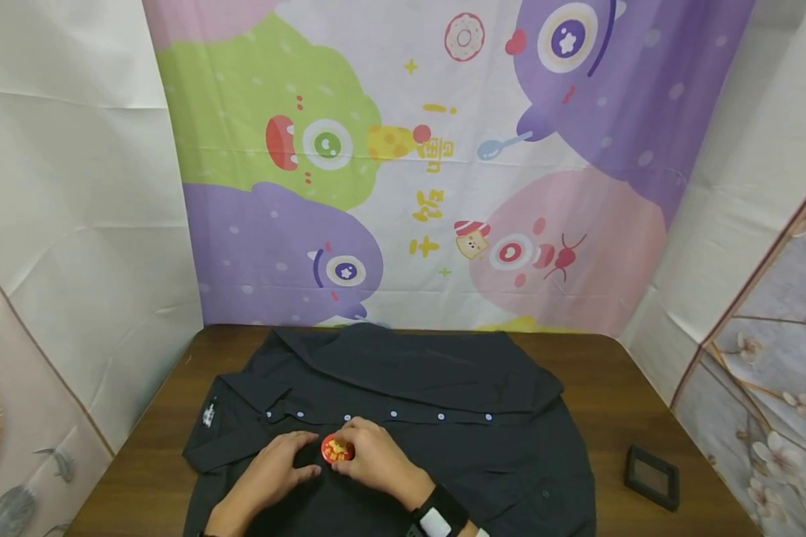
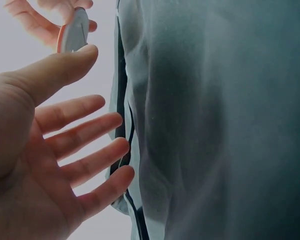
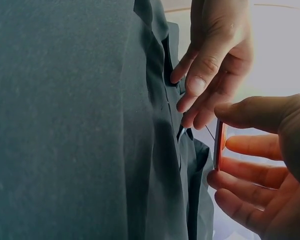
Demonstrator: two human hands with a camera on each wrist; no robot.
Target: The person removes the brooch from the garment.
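Note:
A round pin badge (image 1: 336, 449), red with a yellow design, is pinched by its edge between the thumb and fingers of my right hand (image 1: 376, 455). Its silvery back (image 2: 78, 31) faces the left wrist camera, and the right wrist view shows the badge (image 3: 220, 145) edge-on. My left hand (image 1: 277, 466) is beside it, fingers spread and holding nothing. In the left wrist view that thumb overlaps the badge's lower edge. Both hands are over a dark button-up shirt (image 1: 457, 455), laid out with a row of pale buttons (image 1: 393, 414) running across it.
A small black frame-like box (image 1: 652, 477) lies on the brown wooden table (image 1: 611, 388) to the right of the shirt. Behind the table hangs a cartoon-printed cloth (image 1: 436, 283), with pale sheets on both sides. The right wrist wears a black band (image 1: 441, 511).

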